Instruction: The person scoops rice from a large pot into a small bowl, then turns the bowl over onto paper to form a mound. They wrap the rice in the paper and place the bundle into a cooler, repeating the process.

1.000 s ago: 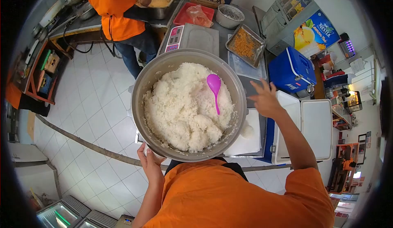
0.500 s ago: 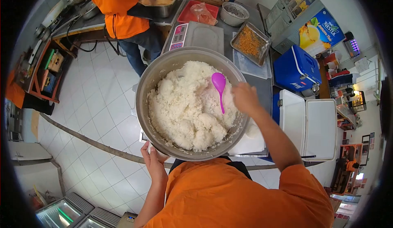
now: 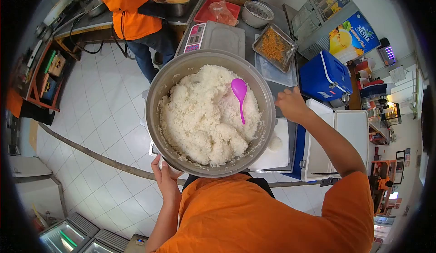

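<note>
A big grey metal pot (image 3: 267, 130) full of cooked white rice (image 3: 195, 117) is right in front of me. On the right part of the rice lies a purple serving spoon (image 3: 239, 89), with neither hand on it. My left hand (image 3: 166, 176) grips the pot at its lower left edge, thumb and fingers partly hidden by the rim; something white shows between them. To the right of the pot, my right hand (image 3: 292, 104) is held with curled fingers, a small gap from the rim. Whether anything is in it cannot be seen.
Behind the pot are a scale (image 3: 195, 38), a red tray (image 3: 203, 13), a metal bowl (image 3: 257, 14) and a tray of orange-brown crumbs (image 3: 273, 45). A blue cooler (image 3: 323, 78) and an open cooler lid (image 3: 351, 139) stand right. A co-worker in orange (image 3: 131, 10) stands far left.
My right hand has moved from over the pot's right rim outward to the right. My left hand stays at the pot's lower left edge. The spoon still lies on the rice.
</note>
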{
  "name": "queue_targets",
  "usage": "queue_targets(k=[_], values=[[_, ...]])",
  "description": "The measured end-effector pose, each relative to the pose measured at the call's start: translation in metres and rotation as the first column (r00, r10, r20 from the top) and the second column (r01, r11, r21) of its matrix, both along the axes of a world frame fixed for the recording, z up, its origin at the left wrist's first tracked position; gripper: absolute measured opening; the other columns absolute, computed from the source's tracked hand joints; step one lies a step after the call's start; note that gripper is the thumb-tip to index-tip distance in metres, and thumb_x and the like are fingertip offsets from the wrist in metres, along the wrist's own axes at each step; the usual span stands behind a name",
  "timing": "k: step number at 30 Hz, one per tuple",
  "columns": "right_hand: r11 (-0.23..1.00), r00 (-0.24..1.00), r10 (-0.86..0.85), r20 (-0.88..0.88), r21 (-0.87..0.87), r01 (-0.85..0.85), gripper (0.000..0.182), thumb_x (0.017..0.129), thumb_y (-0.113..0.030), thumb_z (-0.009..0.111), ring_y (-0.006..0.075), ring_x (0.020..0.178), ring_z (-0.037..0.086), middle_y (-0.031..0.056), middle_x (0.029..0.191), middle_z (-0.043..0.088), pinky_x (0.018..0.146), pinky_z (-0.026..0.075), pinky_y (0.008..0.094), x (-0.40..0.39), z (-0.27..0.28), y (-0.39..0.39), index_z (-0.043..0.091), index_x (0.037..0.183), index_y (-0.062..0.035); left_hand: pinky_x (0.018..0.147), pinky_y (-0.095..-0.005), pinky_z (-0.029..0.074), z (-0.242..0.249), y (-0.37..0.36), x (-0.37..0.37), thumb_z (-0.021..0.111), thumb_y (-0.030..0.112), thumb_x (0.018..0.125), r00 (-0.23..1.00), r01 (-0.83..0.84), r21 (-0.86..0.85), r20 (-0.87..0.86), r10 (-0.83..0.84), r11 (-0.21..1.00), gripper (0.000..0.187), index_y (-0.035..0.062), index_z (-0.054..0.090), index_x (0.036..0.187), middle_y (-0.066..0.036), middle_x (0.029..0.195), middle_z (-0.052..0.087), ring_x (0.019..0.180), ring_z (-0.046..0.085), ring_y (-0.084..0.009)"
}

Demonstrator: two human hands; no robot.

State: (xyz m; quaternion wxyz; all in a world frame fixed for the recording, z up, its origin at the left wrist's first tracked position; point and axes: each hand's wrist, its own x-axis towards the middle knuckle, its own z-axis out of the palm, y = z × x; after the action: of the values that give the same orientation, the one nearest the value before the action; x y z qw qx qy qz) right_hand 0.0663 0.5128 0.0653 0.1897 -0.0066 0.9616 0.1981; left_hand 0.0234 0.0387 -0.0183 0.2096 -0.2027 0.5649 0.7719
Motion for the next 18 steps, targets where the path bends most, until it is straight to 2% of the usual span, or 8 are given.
queue_targets(k=[4,6,7,9,11,14,17,18], values=[[0.997,0.994,-0.053,-0.1,-0.054,0.048,0.032,0.086,-0.002,0.061,0.0262,0.108,0.061,0.0052,0.103,0.068,0.09,0.036,0.0475,-0.005,0.01,0.008,0.079,0.108,-0.0184,0.101,-0.0395,0.055,0.0,0.0,-0.001,0.042,0.027,0.113,1.0,0.009,-0.012,0.007,-0.009,1.0,0.034,0.0151,0.041,0.145,-0.012,0.141,0.053,0.127,0.058,-0.023],[0.993,0.957,-0.116,-0.267,-0.059,0.104,0.018,0.085,-0.007,0.066,0.032,0.1,0.067,0.0084,0.1,0.071,0.087,0.044,0.0518,-0.014,0.017,0.003,0.076,0.098,-0.0145,0.1,-0.0391,0.055,-0.001,0.001,-0.001,0.042,0.027,0.113,1.0,0.01,-0.017,0.01,-0.01,1.0,0.034,0.0155,0.041,0.145,-0.012,0.141,0.053,0.127,0.058,-0.0229],[0.993,0.957,-0.115,-0.267,-0.06,0.103,0.018,0.085,-0.007,0.066,0.032,0.1,0.067,0.0084,0.1,0.071,0.087,0.044,0.0518,-0.017,0.011,-0.001,0.076,0.098,-0.0145,0.1,-0.0389,0.055,-0.001,0.001,-0.001,0.042,0.027,0.113,1.0,0.004,-0.028,0.009,-0.003,1.0,0.034,0.0158,0.041,0.144,-0.012,0.14,0.053,0.126,0.058,-0.0227],[0.846,0.867,-0.336,-0.368,-0.522,0.107,0.012,0.086,-0.014,0.069,0.0401,0.088,0.071,0.0123,0.093,0.074,0.079,0.053,0.0544,-0.027,-0.013,-0.017,0.069,0.096,-0.0077,0.099,-0.0387,0.055,-0.001,0.003,0.0,0.042,0.027,0.113,1.0,-0.003,-0.039,0.003,0.003,0.999,0.033,0.0161,0.042,0.144,-0.012,0.14,0.053,0.126,0.059,-0.0224],[0.767,0.841,-0.486,-0.237,-0.577,0.281,0.028,0.087,-0.019,0.072,0.0467,0.081,0.072,0.0194,0.086,0.074,0.074,0.057,0.055,-0.04,-0.035,-0.058,0.06,0.107,-0.0043,0.099,-0.039,0.055,0.001,0.006,-0.001,0.042,0.027,0.113,1.0,-0.026,-0.046,0.017,0.027,0.999,0.033,0.0156,0.042,0.144,-0.011,0.139,0.054,0.124,0.059,-0.0221],[0.768,0.796,-0.557,-0.238,-0.512,0.384,0.042,0.088,-0.022,0.074,0.0465,0.084,0.072,0.0242,0.086,0.073,0.076,0.057,0.0561,-0.063,-0.076,-0.095,0.051,0.12,-0.0048,0.099,-0.0391,0.055,-0.003,0.005,-0.002,0.042,0.027,0.113,1.0,-0.024,-0.015,0.011,0.024,1.0,0.033,0.0152,0.041,0.144,-0.011,0.139,0.054,0.124,0.06,-0.0219],[0.772,0.765,-0.582,-0.277,-0.485,0.411,0.049,0.087,-0.02,0.074,0.0476,0.084,0.072,0.0279,0.086,0.072,0.078,0.058,0.0571,-0.079,-0.127,-0.088,0.047,0.125,-0.006,0.095,-0.0429,0.057,-0.012,0.002,-0.001,0.042,0.027,0.112,1.0,-0.007,-0.012,-0.013,0.007,1.0,0.033,0.0175,0.043,0.143,-0.011,0.142,0.052,0.126,0.058,-0.0267],[0.77,0.766,-0.581,-0.276,-0.491,0.408,0.049,0.087,-0.02,0.074,0.0476,0.084,0.072,0.0279,0.086,0.072,0.078,0.058,0.0571,-0.082,-0.119,-0.089,0.047,0.125,-0.006,0.095,-0.0429,0.057,-0.011,0.001,-0.002,0.042,0.027,0.112,1.0,-0.01,-0.018,-0.015,0.009,1.0,0.033,0.0175,0.043,0.143,-0.011,0.142,0.052,0.126,0.058,-0.0267]])
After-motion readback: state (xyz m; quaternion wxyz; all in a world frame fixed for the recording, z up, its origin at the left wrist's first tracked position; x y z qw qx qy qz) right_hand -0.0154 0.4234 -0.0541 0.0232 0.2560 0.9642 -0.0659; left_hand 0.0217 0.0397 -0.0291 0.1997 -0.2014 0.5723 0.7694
